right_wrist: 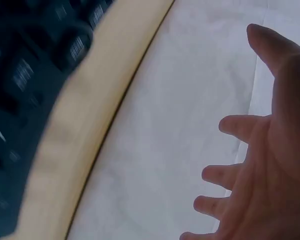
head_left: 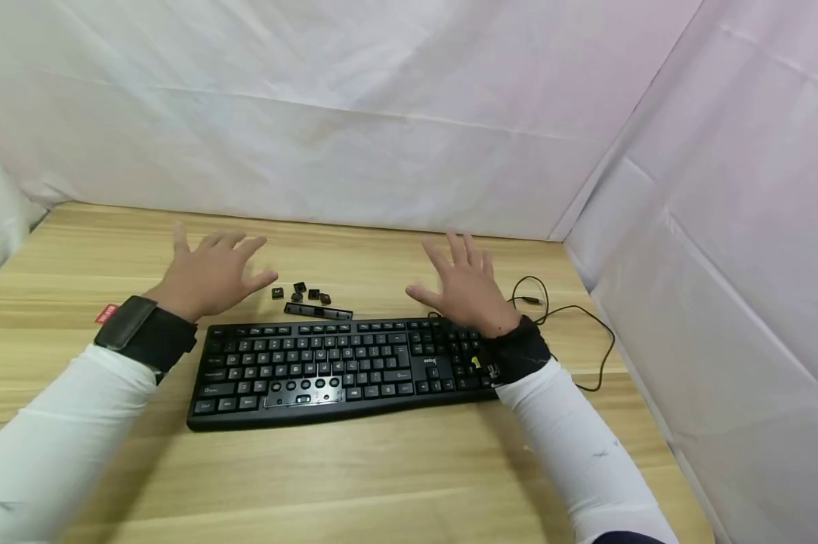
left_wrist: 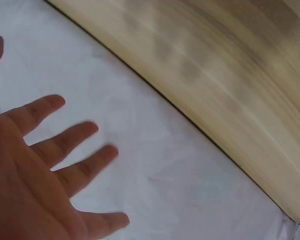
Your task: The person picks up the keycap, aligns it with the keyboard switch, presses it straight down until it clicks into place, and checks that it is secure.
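A black keyboard (head_left: 327,370) lies across the wooden table in the head view. Keys are gone from its lower middle, where a bare panel with round black nubs shows. Behind it lie a loose spacebar (head_left: 318,311) and several small loose keycaps (head_left: 314,294). My left hand (head_left: 205,276) is held with fingers spread, left of the keycaps and beyond the keyboard's left end. My right hand (head_left: 466,291) spreads its fingers past the keyboard's back edge, its wrist over the number pad. Both hands hold nothing; each wrist view shows the palm and spread fingers.
A thin black cable (head_left: 612,340) with a plug (head_left: 531,300) curls on the table right of the keyboard. White cloth (head_left: 313,128) hangs behind the table, and more cloth (head_left: 735,227) closes the right side. A small red tag (head_left: 106,313) sits by the left wrist strap.
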The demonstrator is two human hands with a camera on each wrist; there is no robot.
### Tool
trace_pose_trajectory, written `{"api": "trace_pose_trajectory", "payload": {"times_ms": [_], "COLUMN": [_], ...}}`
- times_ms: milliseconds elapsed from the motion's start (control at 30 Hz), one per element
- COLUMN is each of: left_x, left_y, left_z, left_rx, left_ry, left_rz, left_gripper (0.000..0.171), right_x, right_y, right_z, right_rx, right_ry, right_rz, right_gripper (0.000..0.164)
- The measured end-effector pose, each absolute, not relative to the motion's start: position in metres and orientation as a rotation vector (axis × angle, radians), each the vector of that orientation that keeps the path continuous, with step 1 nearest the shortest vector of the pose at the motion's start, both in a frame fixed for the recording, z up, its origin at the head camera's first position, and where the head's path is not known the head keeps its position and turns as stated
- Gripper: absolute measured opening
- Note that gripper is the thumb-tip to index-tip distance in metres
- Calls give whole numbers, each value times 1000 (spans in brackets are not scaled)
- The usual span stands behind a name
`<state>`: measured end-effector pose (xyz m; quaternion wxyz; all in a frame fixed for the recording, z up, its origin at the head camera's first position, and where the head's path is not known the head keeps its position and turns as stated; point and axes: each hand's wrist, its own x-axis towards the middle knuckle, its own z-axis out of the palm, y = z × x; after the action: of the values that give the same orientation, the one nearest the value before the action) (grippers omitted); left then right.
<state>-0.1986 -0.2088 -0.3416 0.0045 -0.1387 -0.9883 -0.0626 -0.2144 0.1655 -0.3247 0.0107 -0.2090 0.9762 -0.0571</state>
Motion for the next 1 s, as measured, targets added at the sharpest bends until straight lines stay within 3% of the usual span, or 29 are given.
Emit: {"api": "trace_pose_trajectory", "payload": {"times_ms": [167, 333, 500, 667, 800, 1000], "left_x": [-199, -196, -198, -199, -196, -194], "left_y": [-207, -206, -204, -200, -198, -197], "left_z": [-350, -359, -360, -360, -363, -366], "left_rx": [-580, -657, -690, -662, -664, -676], "left_ry": [-3063, -3059, -3062, -3104, -3130, -3121], "left_rz": [-158, -176, -185, -197, -196, -198], "left_gripper": [51, 37, 35, 35, 24, 9], "right_x": [-195, -169, -151, -142, -135, -128], "right_y": [151, 133, 120, 113, 110, 107], "right_z": [-338, -349, -354, -360, -367, -371], "right_rx": [-835, -1116, -1240, -1260, -1297, -1347], "right_ry": [2969, 2837, 2706, 2656, 2636, 2696], "right_rz": [-186, -262, -282, -225, -155, -168], "right_gripper": [86, 88, 94, 117, 130, 132]}}
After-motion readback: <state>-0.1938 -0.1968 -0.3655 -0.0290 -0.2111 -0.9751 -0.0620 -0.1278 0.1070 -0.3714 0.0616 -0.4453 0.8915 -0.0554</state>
